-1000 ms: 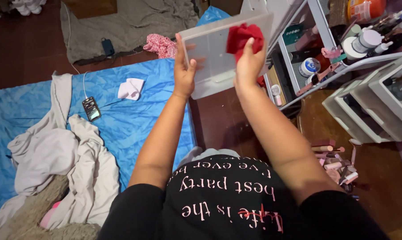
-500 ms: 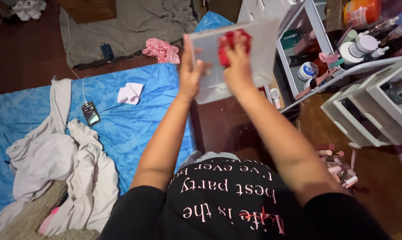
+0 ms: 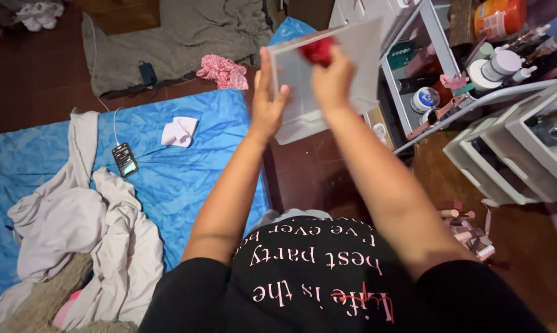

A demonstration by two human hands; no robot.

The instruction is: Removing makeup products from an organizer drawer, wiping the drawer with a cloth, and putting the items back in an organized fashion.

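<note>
Nearest the camera, a pile of small pink and brown cosmetic tubes (image 3: pixel 466 225) lies on the dark wooden floor at the right, and a crumpled pale grey sheet (image 3: pixel 75 228) lies on the blue mattress cover (image 3: pixel 186 160) at the left, beside a dark phone (image 3: pixel 125 159) on a white cable. Farther out, both arms are raised. The left hand (image 3: pixel 267 102) grips the left edge of a translucent white plastic drawer (image 3: pixel 346 61), fingers curled around it. The right hand (image 3: pixel 331 80) presses a bunched red cloth (image 3: pixel 319 50) against the drawer's upper face, fingers closed on the cloth. Beyond stands a white shelf rack (image 3: pixel 432 37) of bottles and jars.
</note>
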